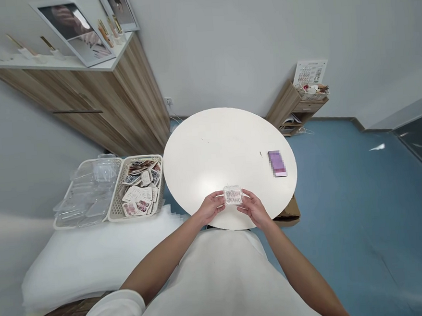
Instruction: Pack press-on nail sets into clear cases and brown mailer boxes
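Observation:
A small clear plastic box [233,195] with rows of little shiny pieces inside is held between both hands, over the near edge of the round white table [221,147]. My left hand [211,208] grips its left side, thumb and fingers at the edge. At the right side, my right hand [253,208] pinches the box in the same way. The pieces inside are too small to make out.
A purple, blurred item [277,163] lies on the table's right. Left of the table stand a basket of printed cards [113,203] and a basket of clear plastic boxes [62,226]. A cardboard box [290,214] sits on the floor under the table's right edge.

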The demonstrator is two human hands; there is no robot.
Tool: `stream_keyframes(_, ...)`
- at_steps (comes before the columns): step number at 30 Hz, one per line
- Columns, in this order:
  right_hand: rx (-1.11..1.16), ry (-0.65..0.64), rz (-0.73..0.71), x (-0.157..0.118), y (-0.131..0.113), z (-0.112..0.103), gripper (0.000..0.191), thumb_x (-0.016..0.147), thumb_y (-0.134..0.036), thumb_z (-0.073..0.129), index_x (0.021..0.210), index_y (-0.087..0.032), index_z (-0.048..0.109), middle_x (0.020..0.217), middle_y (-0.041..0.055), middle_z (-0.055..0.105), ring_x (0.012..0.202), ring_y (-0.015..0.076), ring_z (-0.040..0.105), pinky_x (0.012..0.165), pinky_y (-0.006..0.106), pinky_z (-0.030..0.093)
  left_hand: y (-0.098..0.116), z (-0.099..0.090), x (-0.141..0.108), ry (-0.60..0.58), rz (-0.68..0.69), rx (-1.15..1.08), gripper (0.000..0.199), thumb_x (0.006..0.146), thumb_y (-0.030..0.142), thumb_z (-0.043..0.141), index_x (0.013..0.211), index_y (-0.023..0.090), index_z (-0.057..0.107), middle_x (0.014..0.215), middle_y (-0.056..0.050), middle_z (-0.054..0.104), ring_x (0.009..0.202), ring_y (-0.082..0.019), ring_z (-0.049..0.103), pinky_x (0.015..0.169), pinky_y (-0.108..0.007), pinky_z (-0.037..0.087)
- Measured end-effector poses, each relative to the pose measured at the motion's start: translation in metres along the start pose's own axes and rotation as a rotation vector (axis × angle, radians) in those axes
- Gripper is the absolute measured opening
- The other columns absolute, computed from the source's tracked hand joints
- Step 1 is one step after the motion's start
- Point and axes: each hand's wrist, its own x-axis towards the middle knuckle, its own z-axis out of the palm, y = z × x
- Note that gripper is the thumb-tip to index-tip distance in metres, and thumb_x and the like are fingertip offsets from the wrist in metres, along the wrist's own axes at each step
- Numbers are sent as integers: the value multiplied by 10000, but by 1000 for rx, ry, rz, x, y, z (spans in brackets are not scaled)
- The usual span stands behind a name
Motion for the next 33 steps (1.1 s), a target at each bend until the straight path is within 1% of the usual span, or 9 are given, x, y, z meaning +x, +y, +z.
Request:
stream_keyframes(5, -17, 43, -11, 10, -6, -9, 411, 636, -343, 665, 1019, -269, 534, 903, 2, 607, 748, 124, 591, 775, 331, 487, 2, 11, 1, 28, 42, 78, 381, 661, 337, 652, 1004, 190, 576, 944, -71, 604, 817, -129, 561, 747, -286, 428)
stream_keyframes(10, 1, 52, -26, 16, -11, -20, 430, 612, -322, 679, 1012, -271, 530, 952, 13, 596, 834, 148, 578, 782, 338, 485, -1, 30, -1, 126, 66, 343, 505, 688, 449, 579, 1132, 222, 493, 963, -60, 605, 889, -164, 550, 760, -306, 403)
stream_keyframes(12, 3, 39, -24, 18, -12, -24, 439, 616, -325, 674, 1023, -268, 521, 967, 20, 593, 870, 158, 571, 792, 346, 482, -4, 36, -1, 128, 83, 485, 452, 696, 471, 558, 1050, 190, 539, 881, -53, 615, 826, -159, 557, 743, -298, 401)
stream_keyframes(14, -5, 19, -23, 21, -14, -29, 447, 618, -325, 670, 1033, -264, 513, 975, 24, 592, 893, 165, 565, 799, 352, 478, -7, 41, 1, 115, 135, 615, 366, 719, 493, 511, 847, 160, 591, 778, -40, 609, 740, -145, 548, 709, -280, 397)
stream_keyframes(16, -21, -4, -26, 23, -15, -32, 447, 624, -324, 662, 1039, -259, 507, 985, 28, 590, 907, 168, 560, 803, 355, 475, -10, 45, 3, 130, 179, 712, 366, 739, 507, 467, 684, 158, 563, 681, -17, 581, 664, -132, 523, 660, -263, 389)
stream_keyframes(18, -37, -23, -30, 25, -16, -36, 440, 633, -327, 652, 1041, -253, 503, 992, 33, 589, 911, 170, 557, 801, 358, 474, -12, 48, 6, 163, 197, 766, 371, 749, 508, 446, 633, 165, 525, 623, 5, 549, 614, -121, 497, 618, -250, 376)
stream_keyframes(24, -69, -61, -20, 30, -16, -42, 418, 653, -315, 632, 1038, -242, 485, 988, 38, 588, 914, 170, 554, 786, 351, 474, -22, 53, 7, 231, 202, 800, 372, 768, 501, 411, 606, 173, 481, 569, 33, 493, 521, -92, 418, 532, -229, 327)
stream_keyframes(29, -133, -68, -1, 37, -11, -38, 411, 643, -314, 632, 1020, -234, 488, 949, 37, 599, 876, 166, 561, 761, 352, 479, -34, 47, 8, 316, 180, 756, 363, 768, 491, 424, 619, 169, 501, 546, 36, 478, 505, -90, 410, 516, -228, 327)
stream_keyframes(33, -163, -60, -12, 43, -6, -24, 393, 648, -314, 623, 1009, -230, 491, 987, 47, 584, 885, 170, 561, 768, 356, 476, -35, 35, 9, 396, 229, 600, 322, 770, 462, 453, 840, 169, 566, 739, -9, 572, 647, -115, 522, 638, -257, 408)
